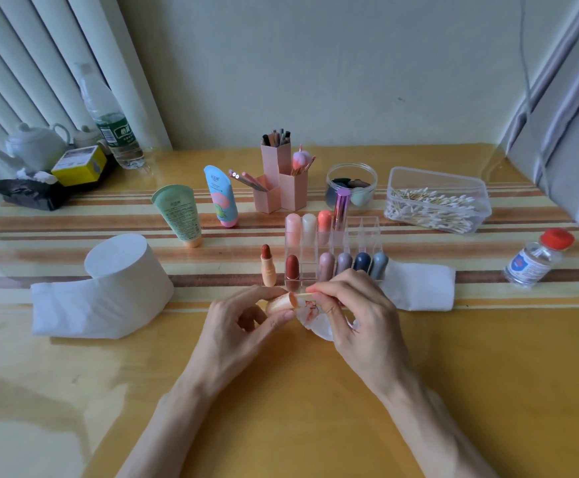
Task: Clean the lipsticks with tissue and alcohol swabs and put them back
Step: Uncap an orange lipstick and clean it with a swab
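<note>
Tabletop (281, 401): L hand (243, 326) round prob. cap (280, 304), R hand (357, 315) round swab (303, 296)

You see white Chinese characters on the green label of the water bottle (117, 132), but they are too blurred to read surely.

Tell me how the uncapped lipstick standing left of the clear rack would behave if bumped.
The uncapped lipstick stands tall on a narrow base, so it would probably tip easily. Being round, it might then roll across the glossy table. Its exposed red tip looks soft and would likely smear or dent.
</note>
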Motion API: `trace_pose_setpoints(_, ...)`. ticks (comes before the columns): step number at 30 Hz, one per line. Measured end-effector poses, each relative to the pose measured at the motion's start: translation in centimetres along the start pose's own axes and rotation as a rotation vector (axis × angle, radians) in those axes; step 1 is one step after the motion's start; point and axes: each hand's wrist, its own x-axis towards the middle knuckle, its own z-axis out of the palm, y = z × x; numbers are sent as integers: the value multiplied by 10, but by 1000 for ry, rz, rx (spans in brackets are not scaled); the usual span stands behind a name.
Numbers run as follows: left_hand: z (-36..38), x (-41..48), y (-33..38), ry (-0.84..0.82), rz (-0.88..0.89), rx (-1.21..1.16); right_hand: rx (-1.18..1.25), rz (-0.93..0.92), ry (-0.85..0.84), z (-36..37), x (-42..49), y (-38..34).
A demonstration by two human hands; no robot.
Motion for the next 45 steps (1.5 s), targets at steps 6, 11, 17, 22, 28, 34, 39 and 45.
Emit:
trace_pose_setpoints(6, -3, -1, 0, 2, 45, -8, -134, -86, -2, 2, -2, -2)
trace_pose_setpoints(11, -6, 1, -6, 17, 54, 18, -183, -121, -74, 5, -4, -5)
trace_pose_setpoints(17, -8, 2, -7, 20, 90, 43, -145, -96, -161, 5, -5, -6)
trace_pose_setpoints(22, -7, 2, -8, 34, 101, 30, -51, -62, -205, 4, -6, -5)
trace_pose_setpoints(28, -8, 3, -9, 55, 111, 15, 15, -41, -207, 5, -7, -7)
trace_pose_setpoints(34, -8, 4, -6, 72, 141, 42, 29, -33, -194, 6, -7, -8)
trace_pose_setpoints(39, -6, 4, -4, 33, 149, 47, 5, -6, -160, 8, -8, -7)
trace_pose_setpoints(45, -5, 2, 0, 7, 134, 37, 12, 20, -99, 7, -6, -8)
